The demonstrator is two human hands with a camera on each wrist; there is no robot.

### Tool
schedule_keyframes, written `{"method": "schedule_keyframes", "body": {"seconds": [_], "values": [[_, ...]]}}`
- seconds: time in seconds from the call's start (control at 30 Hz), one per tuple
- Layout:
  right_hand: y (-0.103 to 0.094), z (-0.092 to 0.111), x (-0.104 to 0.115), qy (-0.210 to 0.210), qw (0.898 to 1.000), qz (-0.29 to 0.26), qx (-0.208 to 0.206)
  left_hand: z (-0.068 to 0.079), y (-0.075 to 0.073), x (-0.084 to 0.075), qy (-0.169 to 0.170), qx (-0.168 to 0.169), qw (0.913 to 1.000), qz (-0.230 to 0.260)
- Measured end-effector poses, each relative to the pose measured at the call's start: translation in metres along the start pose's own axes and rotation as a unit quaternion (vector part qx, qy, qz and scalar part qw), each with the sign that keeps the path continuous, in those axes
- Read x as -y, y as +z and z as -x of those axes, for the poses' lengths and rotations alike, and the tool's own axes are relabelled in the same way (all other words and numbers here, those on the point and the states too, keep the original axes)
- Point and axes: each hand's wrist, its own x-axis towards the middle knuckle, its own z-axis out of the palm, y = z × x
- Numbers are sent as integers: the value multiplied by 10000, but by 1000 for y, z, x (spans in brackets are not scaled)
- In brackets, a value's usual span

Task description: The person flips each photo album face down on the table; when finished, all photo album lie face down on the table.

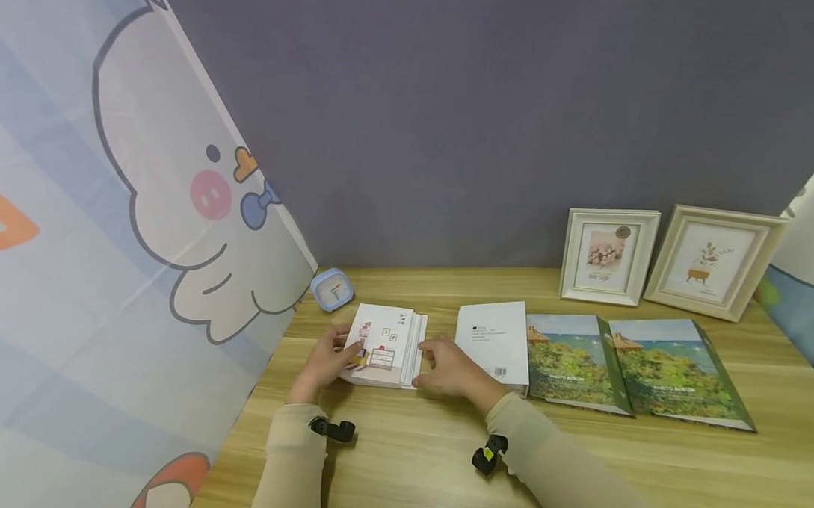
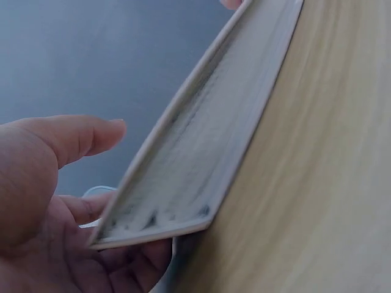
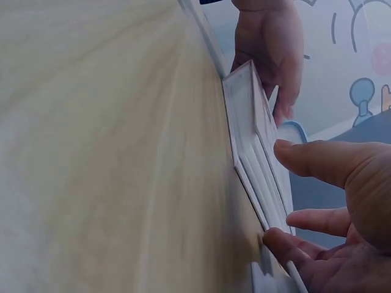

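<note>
A thick white book [image 1: 387, 343] with a drawn room scene on its cover lies on the wooden table. Along its right side the pages and lower cover stick out in steps. My left hand [image 1: 324, 362] is at the left edge, fingers against the side and thumb over the cover. In the left wrist view the thumb stands off the cover of the book [image 2: 177, 165]. At the opposite edge my right hand [image 1: 446, 366] has its fingertips right at the stepped pages. The right wrist view shows its fingers touching the book [image 3: 259, 159], thumb raised above.
Another white book [image 1: 491, 339] lies just right of my right hand, beside two green photo albums [image 1: 572, 357]. Two picture frames [image 1: 610, 255] stand at the back right. A small blue clock [image 1: 332, 289] sits behind the book. A grey wall [image 1: 451, 136] borders the table [image 1: 400, 448].
</note>
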Motion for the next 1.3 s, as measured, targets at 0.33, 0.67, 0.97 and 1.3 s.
{"method": "schedule_keyframes", "body": {"seconds": [0.33, 0.67, 0.97, 1.3], "values": [[10, 2, 3, -212, 9983, 529, -117, -4, 6, 4, 46, 155, 9997, -204], [9, 4, 4, -310, 9977, 606, -68, -3, 8, 2, 222, 65, 9996, -167], [9, 3, 2, -264, 9984, 484, -79, -3, 7, 2, 0, 127, 9961, 874], [6, 2, 1, -169, 9995, 193, -156, -1, 2, -2, -198, 153, 9879, 1533]]}}
